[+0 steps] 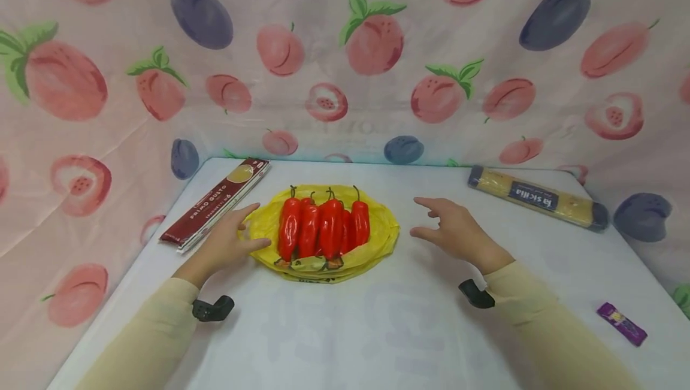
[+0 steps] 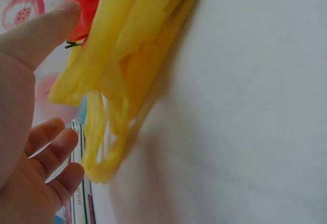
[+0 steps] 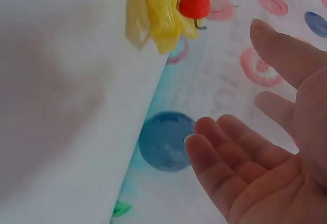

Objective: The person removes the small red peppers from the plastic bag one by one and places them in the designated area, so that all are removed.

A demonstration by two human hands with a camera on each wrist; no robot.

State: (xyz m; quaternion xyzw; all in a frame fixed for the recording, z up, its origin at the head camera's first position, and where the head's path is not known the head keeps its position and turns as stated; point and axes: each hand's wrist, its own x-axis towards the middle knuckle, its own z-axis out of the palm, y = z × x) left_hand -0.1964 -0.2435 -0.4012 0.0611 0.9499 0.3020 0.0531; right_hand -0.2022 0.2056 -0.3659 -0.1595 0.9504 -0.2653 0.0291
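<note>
Several glossy red peppers (image 1: pixel 309 231) with dark stems lie side by side on a yellow plastic bag (image 1: pixel 380 246) in the middle of the table. My left hand (image 1: pixel 229 237) is at the bag's left edge, thumb and fingers spread apart, and holds nothing. In the left wrist view its thumb overlaps a red pepper (image 2: pixel 88 1), and the bag's loop handle (image 2: pixel 104 168) hangs beside the fingertips. To the right of the bag, apart from it, my right hand (image 1: pixel 455 228) hovers with fingers loosely extended and nothing in its grasp.
A dark red spaghetti packet (image 1: pixel 215 201) lies at the back left, just beyond the left hand. At the back right is a clear pasta packet (image 1: pixel 539 197) with a blue label. A small purple packet (image 1: pixel 622 323) sits at the right. Fruit-print cloth (image 1: pixel 345 126) walls the table's back and sides.
</note>
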